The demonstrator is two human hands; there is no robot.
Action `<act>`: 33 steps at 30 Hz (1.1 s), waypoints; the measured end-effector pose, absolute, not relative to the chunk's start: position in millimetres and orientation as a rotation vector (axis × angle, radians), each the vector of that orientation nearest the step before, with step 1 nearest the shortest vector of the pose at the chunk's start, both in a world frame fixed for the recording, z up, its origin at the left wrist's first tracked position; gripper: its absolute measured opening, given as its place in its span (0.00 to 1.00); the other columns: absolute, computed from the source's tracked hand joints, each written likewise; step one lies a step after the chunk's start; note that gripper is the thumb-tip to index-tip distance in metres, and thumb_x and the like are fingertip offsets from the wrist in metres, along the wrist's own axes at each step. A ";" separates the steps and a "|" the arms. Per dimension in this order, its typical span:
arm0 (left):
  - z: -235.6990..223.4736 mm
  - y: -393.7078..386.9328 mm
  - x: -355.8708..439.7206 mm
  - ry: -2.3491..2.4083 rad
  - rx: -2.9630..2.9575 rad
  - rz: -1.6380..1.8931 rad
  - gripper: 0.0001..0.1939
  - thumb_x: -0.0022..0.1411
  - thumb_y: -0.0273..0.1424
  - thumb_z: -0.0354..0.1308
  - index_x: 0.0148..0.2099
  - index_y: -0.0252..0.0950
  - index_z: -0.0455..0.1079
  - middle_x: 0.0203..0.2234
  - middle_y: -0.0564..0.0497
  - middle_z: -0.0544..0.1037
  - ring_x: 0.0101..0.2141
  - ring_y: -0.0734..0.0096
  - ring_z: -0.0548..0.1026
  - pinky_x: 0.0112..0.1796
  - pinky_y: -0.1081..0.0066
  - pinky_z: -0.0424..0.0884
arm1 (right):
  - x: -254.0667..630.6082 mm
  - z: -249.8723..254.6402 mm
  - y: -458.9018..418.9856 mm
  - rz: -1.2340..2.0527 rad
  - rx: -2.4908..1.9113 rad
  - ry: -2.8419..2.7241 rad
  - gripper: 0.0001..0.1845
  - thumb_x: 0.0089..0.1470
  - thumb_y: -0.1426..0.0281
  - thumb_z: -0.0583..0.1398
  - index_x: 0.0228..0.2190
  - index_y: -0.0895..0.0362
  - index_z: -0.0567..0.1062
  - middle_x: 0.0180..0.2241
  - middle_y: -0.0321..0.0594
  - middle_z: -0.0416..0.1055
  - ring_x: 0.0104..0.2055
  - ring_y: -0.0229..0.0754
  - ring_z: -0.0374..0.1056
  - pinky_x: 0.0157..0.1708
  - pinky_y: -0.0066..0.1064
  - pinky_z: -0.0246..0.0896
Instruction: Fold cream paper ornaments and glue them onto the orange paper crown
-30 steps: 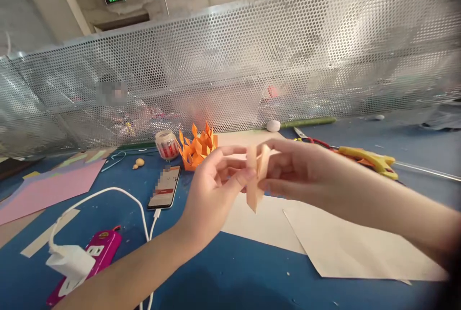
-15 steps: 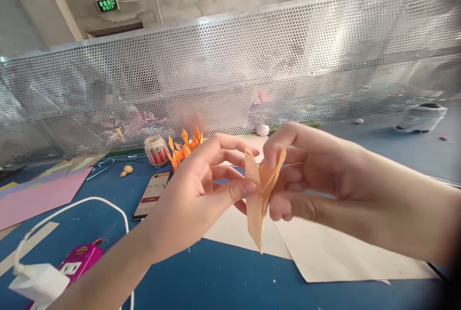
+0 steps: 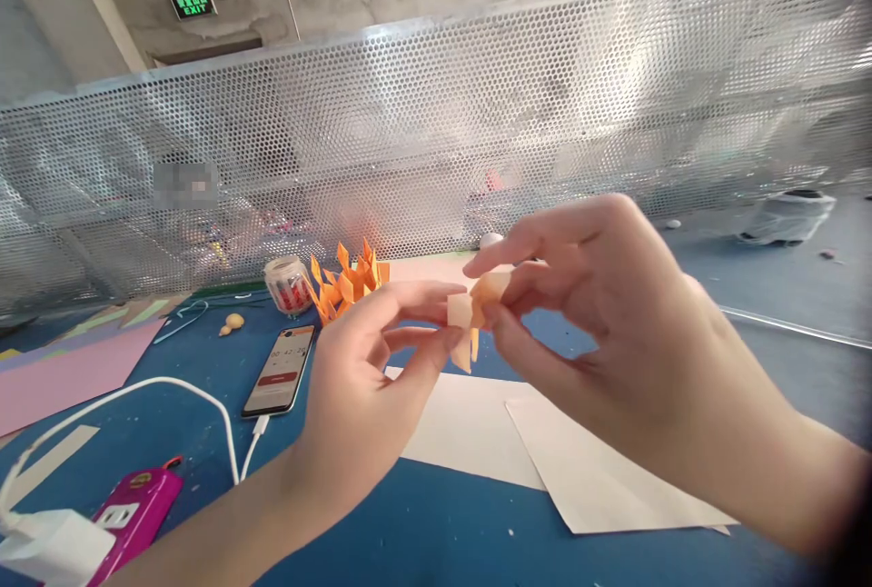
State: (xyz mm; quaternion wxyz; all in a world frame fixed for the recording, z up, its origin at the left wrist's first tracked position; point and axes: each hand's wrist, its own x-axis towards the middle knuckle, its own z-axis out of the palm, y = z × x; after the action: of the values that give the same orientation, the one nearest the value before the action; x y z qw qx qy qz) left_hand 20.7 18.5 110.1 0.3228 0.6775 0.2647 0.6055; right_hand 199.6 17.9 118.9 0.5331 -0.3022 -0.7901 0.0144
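Between my two hands, above the table, is a small folded piece of pale orange paper [image 3: 460, 311]. My left hand [image 3: 374, 369] pinches its left side between thumb and fingers. From the right, my right hand [image 3: 579, 296] grips the other part with thumb and fingertips, its index finger lifted over the top. Part of the paper is hidden behind the fingers. Behind my left hand stands a cluster of orange folded paper pieces [image 3: 346, 283] with pointed tips.
A phone [image 3: 279, 373] showing a timer lies left of my hands, on a white cable. A glass jar [image 3: 286, 285], pink paper [image 3: 82, 369], a purple power strip [image 3: 140, 505] and a white charger [image 3: 58, 546] are around it. White sheets [image 3: 613, 469] lie below; a perforated metal screen [image 3: 422, 133] stands behind.
The folded paper has been turned and now looks shorter, its long point no longer hanging down. My right hand has shifted its grip, with the wrist raised. The view has moved slightly.
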 end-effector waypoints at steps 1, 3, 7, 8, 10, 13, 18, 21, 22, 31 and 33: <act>106.5 18.5 22.9 0.703 1.761 1.622 0.12 0.64 0.19 0.67 0.41 0.44 0.81 0.35 0.60 0.86 0.36 0.80 0.83 0.40 0.84 0.80 | 197.4 116.4 18.9 -0.079 -0.727 -1.858 0.11 0.63 0.77 0.59 0.42 0.50 0.65 0.39 0.35 0.76 0.31 0.35 0.76 0.31 0.28 0.75; 99.8 19.1 26.1 0.692 1.730 1.672 0.10 0.64 0.20 0.67 0.41 0.43 0.81 0.36 0.59 0.87 0.37 0.80 0.83 0.42 0.85 0.80 | 193.3 111.8 21.1 -0.308 -0.724 -1.842 0.11 0.63 0.81 0.58 0.38 0.51 0.67 0.37 0.35 0.76 0.34 0.37 0.76 0.31 0.28 0.73; 90.9 22.0 28.0 0.613 1.720 1.762 0.13 0.64 0.19 0.66 0.42 0.44 0.82 0.38 0.59 0.87 0.38 0.80 0.84 0.42 0.84 0.80 | 189.3 105.2 23.6 -0.505 -0.711 -1.844 0.11 0.65 0.80 0.59 0.35 0.52 0.73 0.41 0.41 0.78 0.40 0.38 0.77 0.35 0.28 0.72; 89.6 22.7 27.8 0.597 1.718 1.788 0.14 0.64 0.18 0.66 0.43 0.45 0.82 0.38 0.60 0.87 0.38 0.80 0.84 0.42 0.84 0.80 | 189.1 104.4 23.5 -0.506 -0.703 -1.847 0.10 0.65 0.80 0.60 0.35 0.53 0.75 0.42 0.41 0.78 0.39 0.37 0.77 0.36 0.27 0.72; 87.7 24.2 26.9 0.594 1.684 1.829 0.16 0.63 0.17 0.66 0.42 0.46 0.83 0.38 0.60 0.87 0.36 0.82 0.83 0.43 0.84 0.80 | 189.6 103.5 22.8 -0.512 -0.681 -1.853 0.09 0.66 0.78 0.62 0.36 0.53 0.77 0.40 0.40 0.79 0.38 0.35 0.77 0.38 0.25 0.72; 84.1 27.7 26.0 0.640 1.568 1.769 0.12 0.63 0.20 0.68 0.42 0.45 0.85 0.38 0.57 0.87 0.37 0.80 0.83 0.43 0.84 0.79 | 191.5 102.8 22.2 -0.552 -0.662 -1.844 0.06 0.65 0.77 0.63 0.38 0.53 0.78 0.39 0.38 0.81 0.38 0.34 0.78 0.44 0.23 0.72; 75.0 35.1 27.5 0.626 1.360 1.571 0.04 0.62 0.33 0.72 0.40 0.47 0.86 0.41 0.55 0.86 0.40 0.76 0.82 0.45 0.81 0.77 | 194.3 97.6 27.1 -0.641 -0.661 -1.888 0.09 0.67 0.78 0.60 0.39 0.53 0.78 0.40 0.37 0.83 0.38 0.36 0.79 0.33 0.25 0.75; 71.1 35.4 29.1 0.665 1.249 1.491 0.05 0.62 0.37 0.72 0.41 0.50 0.86 0.46 0.55 0.86 0.49 0.71 0.80 0.51 0.77 0.75 | 194.0 92.6 31.3 -0.562 -0.700 -1.962 0.12 0.68 0.79 0.56 0.38 0.53 0.77 0.43 0.39 0.83 0.41 0.40 0.80 0.32 0.28 0.75; 70.2 34.6 29.7 0.671 1.221 1.476 0.05 0.63 0.38 0.71 0.43 0.52 0.86 0.47 0.55 0.86 0.52 0.69 0.80 0.54 0.73 0.74 | 193.6 91.0 32.5 -0.537 -0.709 -1.982 0.12 0.68 0.79 0.56 0.38 0.53 0.77 0.43 0.40 0.83 0.42 0.41 0.80 0.33 0.28 0.75; 64.0 27.5 36.1 0.649 1.166 1.483 0.07 0.69 0.34 0.65 0.45 0.49 0.85 0.49 0.54 0.85 0.55 0.67 0.78 0.59 0.65 0.70 | 189.8 85.0 38.5 -0.466 -0.824 -2.001 0.10 0.67 0.77 0.56 0.33 0.55 0.72 0.32 0.40 0.78 0.22 0.35 0.65 0.21 0.27 0.59; 62.4 28.5 36.8 0.682 1.159 1.481 0.07 0.69 0.35 0.65 0.45 0.47 0.84 0.48 0.53 0.86 0.54 0.65 0.78 0.58 0.65 0.71 | 189.6 85.4 40.5 -0.380 -0.825 -2.011 0.08 0.66 0.77 0.57 0.33 0.55 0.71 0.31 0.39 0.77 0.23 0.35 0.67 0.23 0.26 0.60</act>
State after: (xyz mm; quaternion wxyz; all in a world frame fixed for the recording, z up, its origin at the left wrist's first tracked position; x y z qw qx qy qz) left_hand 36.8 28.5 62.4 0.5401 0.4876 0.2868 0.6231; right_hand 189.6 40.5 85.4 0.4508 -0.3338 -0.8135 -0.1536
